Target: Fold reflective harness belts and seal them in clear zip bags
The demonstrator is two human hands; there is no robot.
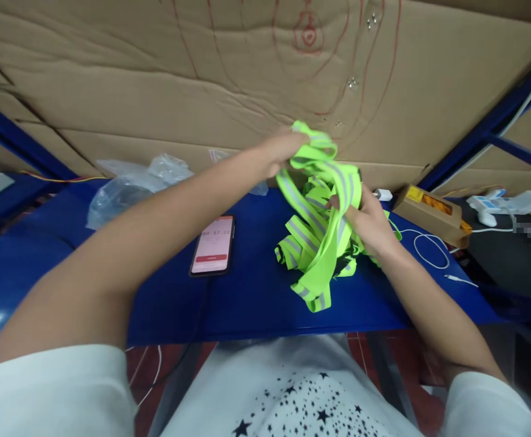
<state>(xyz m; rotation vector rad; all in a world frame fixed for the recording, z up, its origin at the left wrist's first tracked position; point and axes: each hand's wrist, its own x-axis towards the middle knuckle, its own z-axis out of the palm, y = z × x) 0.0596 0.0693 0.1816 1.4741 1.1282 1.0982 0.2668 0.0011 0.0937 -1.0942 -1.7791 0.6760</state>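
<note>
A tangled heap of neon yellow-green straps with grey reflective stripes (306, 233) lies on the blue table (251, 303). Above its far side, my left hand (287, 149) is closed around looped reflective strap (313, 145), with its fingertips partly hidden. My right hand (369, 221) grips another stretch of strap at the right of the heap, the thumb lying against it. Between my hands a wide band curves up and over, and its lower end hangs down the front of the pile. Black parts show here and there among the straps.
Left of the heap lies a phone (213, 246) with its screen lit. Clear plastic bags (133, 185) rest behind my left forearm. A cardboard box (431, 212) and a white cable (431, 252) are at the right. Brown cardboard (156, 91) walls the back.
</note>
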